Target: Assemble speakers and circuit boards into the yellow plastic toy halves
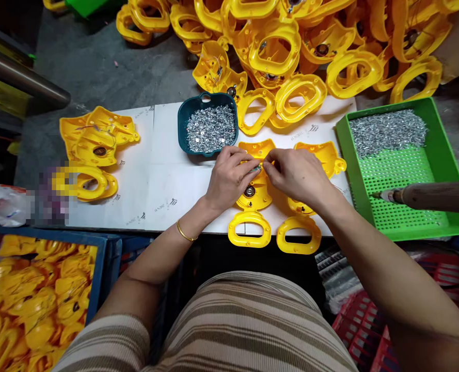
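Observation:
Over a yellow plastic shell half [258,194] with a loop handle, my two hands meet with fingertips close together. My left hand [229,181] is closed, pinching something small and shiny that is too tiny to name. The fingers of my right hand [297,173] are pinched together just beside it; whatever they hold is hidden. A round metal part and small fittings show inside the shell. To its right, partly under my right forearm, lies a second yellow shell half [322,155]. Behind my left hand stands a dark teal tub [180,126] of small metal screws [209,129].
A green basket [438,150] at right holds more metal pieces [388,129]; a rod-shaped power screwdriver [438,197] juts over it. Yellow shells [275,46] pile up behind. Others [97,139] lie left on the white board [163,186]. A blue crate [107,258] holds yellow parts.

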`<state>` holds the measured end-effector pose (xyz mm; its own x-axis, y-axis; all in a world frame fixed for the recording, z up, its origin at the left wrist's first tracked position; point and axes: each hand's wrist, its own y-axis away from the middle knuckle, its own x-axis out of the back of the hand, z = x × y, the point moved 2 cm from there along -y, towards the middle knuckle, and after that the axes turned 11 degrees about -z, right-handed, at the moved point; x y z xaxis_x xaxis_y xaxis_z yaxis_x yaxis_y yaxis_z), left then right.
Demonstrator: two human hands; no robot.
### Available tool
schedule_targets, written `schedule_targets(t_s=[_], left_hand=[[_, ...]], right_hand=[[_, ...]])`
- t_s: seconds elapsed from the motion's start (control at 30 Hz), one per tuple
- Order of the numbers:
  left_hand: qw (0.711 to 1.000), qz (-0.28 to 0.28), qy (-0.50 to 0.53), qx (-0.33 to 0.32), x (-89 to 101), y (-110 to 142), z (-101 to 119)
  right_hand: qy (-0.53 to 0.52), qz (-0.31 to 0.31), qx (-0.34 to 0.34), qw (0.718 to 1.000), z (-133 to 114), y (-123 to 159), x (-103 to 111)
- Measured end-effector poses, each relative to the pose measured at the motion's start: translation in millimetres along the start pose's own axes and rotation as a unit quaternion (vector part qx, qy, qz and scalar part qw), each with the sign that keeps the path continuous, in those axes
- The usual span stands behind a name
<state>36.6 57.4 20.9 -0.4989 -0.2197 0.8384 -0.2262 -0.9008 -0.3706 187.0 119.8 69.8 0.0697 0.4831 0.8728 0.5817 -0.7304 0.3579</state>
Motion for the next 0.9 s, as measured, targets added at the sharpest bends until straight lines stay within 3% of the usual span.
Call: schedule_targets(t_s=[0.13, 0.33, 0.57, 0.8, 0.9], left_hand=[[1.0, -0.021, -0.017, 0.013, -2.8, 2, 3], [0.996, -0.064, -0.041, 0.046, -3.4, 8, 21], [0.988, -0.105, -0.075, 0.09, -5.0, 2, 41], [0.982, -0.13, -0.097, 0.094, -7.4, 0, 43], [0.98, -0.138, -0.105, 0.096, -7.5, -1, 43]], right_hand=[[0.138, -0.027, -0.001, 0.99, -5, 22, 0], [0.216, -0.069, 0.022, 0.974, 1, 47, -5], [0.177, -0.089, 0.007, 0.98, 11, 64, -8], [0.127, -0.045, 0.031, 0.99, 16, 65, -14], [0.107, 0.006, 0.055, 0.993, 20, 70, -20]])
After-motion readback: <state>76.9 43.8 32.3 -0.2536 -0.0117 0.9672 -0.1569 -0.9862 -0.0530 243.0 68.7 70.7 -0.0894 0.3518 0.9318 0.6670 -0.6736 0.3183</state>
